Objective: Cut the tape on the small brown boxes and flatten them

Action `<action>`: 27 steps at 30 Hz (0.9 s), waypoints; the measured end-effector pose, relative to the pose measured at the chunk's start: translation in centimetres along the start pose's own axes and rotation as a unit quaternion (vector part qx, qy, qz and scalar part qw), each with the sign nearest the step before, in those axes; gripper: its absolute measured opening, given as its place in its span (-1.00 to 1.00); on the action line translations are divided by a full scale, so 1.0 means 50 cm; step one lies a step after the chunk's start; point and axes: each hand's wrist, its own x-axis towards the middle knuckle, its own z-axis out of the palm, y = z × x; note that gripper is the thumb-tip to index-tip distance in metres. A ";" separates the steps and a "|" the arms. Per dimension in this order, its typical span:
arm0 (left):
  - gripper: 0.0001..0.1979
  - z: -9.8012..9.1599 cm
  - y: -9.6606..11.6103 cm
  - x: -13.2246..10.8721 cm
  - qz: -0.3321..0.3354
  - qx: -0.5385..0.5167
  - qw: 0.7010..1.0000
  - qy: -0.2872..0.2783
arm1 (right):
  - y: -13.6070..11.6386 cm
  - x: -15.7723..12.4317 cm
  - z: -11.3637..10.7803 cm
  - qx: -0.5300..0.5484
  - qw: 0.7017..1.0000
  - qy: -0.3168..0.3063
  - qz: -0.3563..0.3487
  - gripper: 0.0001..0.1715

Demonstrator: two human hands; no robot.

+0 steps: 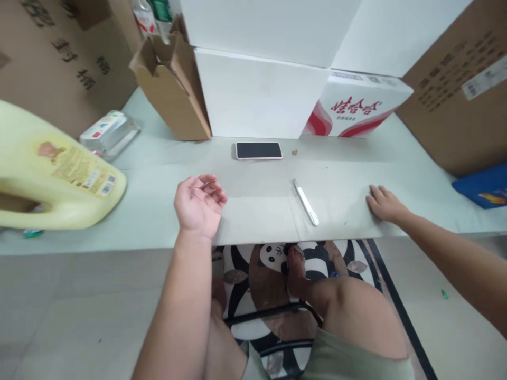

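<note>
My left hand (pixel 201 205) is raised at the near edge of the table, palm up, with its fingers loosely curled and apart and nothing in it. On the right, my right hand (pixel 385 204) rests palm down on the tabletop, fingers partly spread, with no object showing under it. Between the two hands lies a slim white tool (pixel 306 203), pointed at its far end, perhaps a small knife; neither hand touches it. Beyond it, a phone (pixel 259 151) with a dark screen and pink edge lies flat before a white panel. A small brown scrap (pixel 294 152) is beside the phone.
A large yellow jug (pixel 59 174) and a clear plastic pack (pixel 110 134) are at the left. Behind stand a brown carton (pixel 174 95), a white panel (pixel 257 95) and a red-and-white box (pixel 356 105). A big cardboard box (pixel 463 100) and a blue box (pixel 483 186) flank the right.
</note>
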 end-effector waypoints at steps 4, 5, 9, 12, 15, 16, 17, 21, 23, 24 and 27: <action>-0.72 -0.014 0.020 -0.020 0.008 -0.046 0.999 -0.005 | -0.112 0.034 -0.040 -0.125 0.989 -0.075 0.028 -0.69; -0.72 -0.016 0.026 -0.024 0.008 -0.061 0.998 -0.004 | -0.154 0.044 -0.038 -0.148 0.985 -0.091 0.017 -0.72; -0.73 -0.025 0.051 -0.037 0.005 -0.117 0.993 0.006 | -0.361 0.065 0.035 -0.191 0.968 -0.128 -0.096 -0.80; -0.72 -0.031 0.067 -0.042 0.000 -0.140 0.990 0.002 | -0.551 0.054 0.121 -0.179 0.950 -0.136 -0.216 -0.59; -0.71 -0.036 0.080 -0.043 -0.012 -0.161 0.987 0.008 | -0.748 0.050 0.194 -0.126 0.911 -0.082 -0.385 -0.40; -0.70 -0.037 0.083 -0.043 -0.014 -0.167 0.986 0.011 | -0.808 0.057 0.214 -0.113 0.901 -0.078 -0.412 -0.37; -0.69 -0.039 0.086 -0.041 -0.014 -0.171 0.985 0.012 | -0.863 0.070 0.233 -0.094 0.890 -0.064 -0.441 -0.38; -0.67 -0.044 0.090 -0.035 -0.004 -0.177 0.984 0.010 | -1.010 0.158 0.299 -0.065 0.856 -0.024 -0.513 -0.58; -0.67 -0.047 0.090 -0.033 0.000 -0.176 0.984 0.007 | -1.035 0.193 0.317 -0.085 0.855 -0.028 -0.511 -0.75; -0.67 -0.048 0.090 -0.033 0.002 -0.174 0.985 0.005 | -1.036 0.199 0.319 -0.093 0.856 -0.026 -0.508 -0.84; -0.69 -0.051 0.087 -0.032 0.019 -0.158 0.987 0.010 | -1.003 0.164 0.289 -0.101 0.866 0.005 -0.489 -0.95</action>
